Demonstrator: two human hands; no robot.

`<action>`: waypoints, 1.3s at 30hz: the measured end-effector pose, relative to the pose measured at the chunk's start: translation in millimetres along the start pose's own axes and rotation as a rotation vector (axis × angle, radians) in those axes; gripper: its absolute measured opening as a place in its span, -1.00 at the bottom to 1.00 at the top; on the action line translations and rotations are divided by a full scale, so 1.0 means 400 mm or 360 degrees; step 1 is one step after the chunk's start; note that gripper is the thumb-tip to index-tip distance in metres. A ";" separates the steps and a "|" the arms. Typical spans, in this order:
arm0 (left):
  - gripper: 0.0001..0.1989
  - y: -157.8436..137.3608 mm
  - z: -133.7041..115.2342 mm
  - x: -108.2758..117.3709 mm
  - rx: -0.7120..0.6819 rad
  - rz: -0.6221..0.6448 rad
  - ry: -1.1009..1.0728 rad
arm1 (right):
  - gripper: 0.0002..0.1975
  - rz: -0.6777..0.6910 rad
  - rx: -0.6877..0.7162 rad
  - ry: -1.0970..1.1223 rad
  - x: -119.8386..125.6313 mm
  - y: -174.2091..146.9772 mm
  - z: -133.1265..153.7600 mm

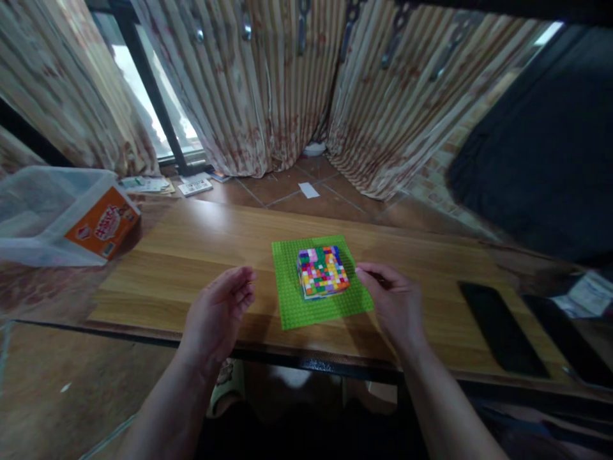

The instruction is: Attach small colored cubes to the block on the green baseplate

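Patterned curtains point(287, 83) are seen behind a wooden surface point(191, 255), with tiled floor between them. Near the front edge of the surface a green studded baseplate point(292, 300) lies flat, its front corners close to the edge. On its middle stands a multicoloured brick block point(322, 273), low and roughly square, its top a mosaic of small pink, yellow, red, white, blue and green tiles, with striped layers visible on the near side.

The left hand point(218, 313) is held just left of the baseplate, palm turned inward, fingers point(244, 287) loosely curled and spread, nothing gripped, no contact with plate or block apparent. The right hand point(393, 300) rests at the plate's right edge; its fingers point(366, 273) are drawn together near the block, and whether anything small is pinched there cannot be told.

Risks, as judged: a sideways push from either hand could slide the baseplate toward the front edge, since nothing is seen pinning it. Uneven pressure on the block could loosen small top tiles or shear the stacked layers.

A clear plastic bin point(33, 211) with an orange label point(103, 230) sits at far left; two dark phones point(500, 329) lie well to the right.
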State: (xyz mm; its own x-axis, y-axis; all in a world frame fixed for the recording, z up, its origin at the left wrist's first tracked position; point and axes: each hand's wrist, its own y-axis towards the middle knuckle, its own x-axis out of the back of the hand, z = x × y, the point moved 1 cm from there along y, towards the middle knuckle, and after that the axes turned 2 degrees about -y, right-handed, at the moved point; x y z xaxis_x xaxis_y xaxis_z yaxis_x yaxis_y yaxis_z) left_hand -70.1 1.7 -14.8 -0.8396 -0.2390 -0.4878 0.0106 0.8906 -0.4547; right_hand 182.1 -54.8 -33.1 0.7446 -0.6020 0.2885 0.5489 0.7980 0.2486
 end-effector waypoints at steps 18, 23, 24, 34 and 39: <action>-0.51 -0.020 0.162 -0.098 -0.0224 0.0371 0.0416 | -0.85 0.0056 0.0162 -0.0378 -0.097 0.048 0.013; -0.52 -0.018 0.181 -0.092 -0.0147 0.0370 0.0120 | -0.83 0.0039 0.0279 -0.0458 -0.095 0.044 0.013; -0.53 -0.018 0.181 -0.093 -0.0126 0.0363 0.0088 | -0.82 0.0038 0.0296 -0.0460 -0.094 0.044 0.013; -0.55 -0.022 0.183 -0.095 -0.0244 0.0428 0.0135 | -0.80 0.0029 0.0263 -0.0485 -0.092 0.041 0.014; -0.55 -0.023 0.180 -0.096 -0.0433 0.0384 0.0557 | -0.81 0.0026 0.0240 -0.0414 -0.094 0.044 0.001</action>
State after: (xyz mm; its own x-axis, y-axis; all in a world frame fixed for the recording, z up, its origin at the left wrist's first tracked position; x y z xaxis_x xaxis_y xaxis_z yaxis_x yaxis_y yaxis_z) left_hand 1.1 -25.2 -45.4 -0.9628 0.0887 -0.2552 0.1242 0.9842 -0.1264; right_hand 163.4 -18.1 -39.2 0.6196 -0.5916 0.5159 0.4606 0.8062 0.3712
